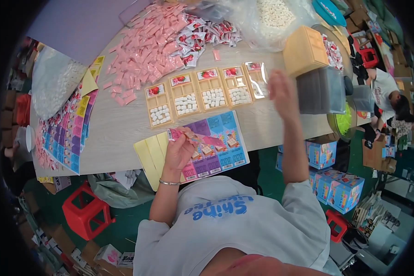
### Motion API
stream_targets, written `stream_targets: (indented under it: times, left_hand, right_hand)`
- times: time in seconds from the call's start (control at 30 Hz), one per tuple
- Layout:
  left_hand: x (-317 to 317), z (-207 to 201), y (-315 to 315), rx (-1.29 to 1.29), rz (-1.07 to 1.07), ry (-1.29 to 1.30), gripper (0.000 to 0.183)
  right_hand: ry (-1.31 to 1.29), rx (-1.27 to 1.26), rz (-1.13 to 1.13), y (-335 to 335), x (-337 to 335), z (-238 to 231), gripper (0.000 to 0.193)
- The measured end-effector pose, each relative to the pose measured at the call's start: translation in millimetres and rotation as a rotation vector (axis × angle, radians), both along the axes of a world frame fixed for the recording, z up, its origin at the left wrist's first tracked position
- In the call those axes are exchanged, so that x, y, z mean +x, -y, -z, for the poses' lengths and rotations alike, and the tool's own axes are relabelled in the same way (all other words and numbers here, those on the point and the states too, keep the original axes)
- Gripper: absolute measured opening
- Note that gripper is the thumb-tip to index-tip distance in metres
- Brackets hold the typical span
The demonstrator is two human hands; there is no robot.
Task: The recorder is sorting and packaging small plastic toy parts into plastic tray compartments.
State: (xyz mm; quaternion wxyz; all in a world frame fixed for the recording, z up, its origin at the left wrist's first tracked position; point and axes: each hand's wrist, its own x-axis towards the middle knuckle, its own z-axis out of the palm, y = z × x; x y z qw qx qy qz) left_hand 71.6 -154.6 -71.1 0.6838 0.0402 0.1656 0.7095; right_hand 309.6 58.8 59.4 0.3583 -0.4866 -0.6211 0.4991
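My left hand (181, 148) is closed on a pink printed card (208, 140), held above a stack of colourful printed card sheets (230, 156) near the table's front edge. My right hand (283, 94) is raised beside the right end of a row of trays; motion blur smears its fingers. Several beige compartment trays (186, 105) in the row hold small white pieces like mini marshmallows and a strawberry-printed sachet each. The rightmost one, nearest my right hand, looks covered by a shiny clear plastic lid (261, 85).
Heaps of pink packets (147, 50) and strawberry sachets (193, 37) lie at the back. Stacked beige trays (303, 50) and a stack of clear plastic lids (324, 92) stand right. More printed sheets (71, 133) lie left. A red stool (87, 210) is below; another person (382, 92) sits far right.
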Motion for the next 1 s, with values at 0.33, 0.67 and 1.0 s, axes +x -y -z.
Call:
stream_targets:
  times: [0.33, 0.67, 1.0]
  left_hand:
    - [-4, 1, -2, 0.006, 0.046, -0.076, 0.005]
    - [-3, 10, -6, 0.057, 0.048, -0.061, 0.013]
    - [0, 11, -5, -0.01, 0.031, -0.05, 0.015]
  right_hand:
    - [0.805, 0.234, 0.135, -17, -46, 85, 0.034]
    - [0.902, 0.539, 0.2, -4, -46, 99, 0.027]
    - [0.732, 0.807, 0.455, -6, 13, 55, 0.033]
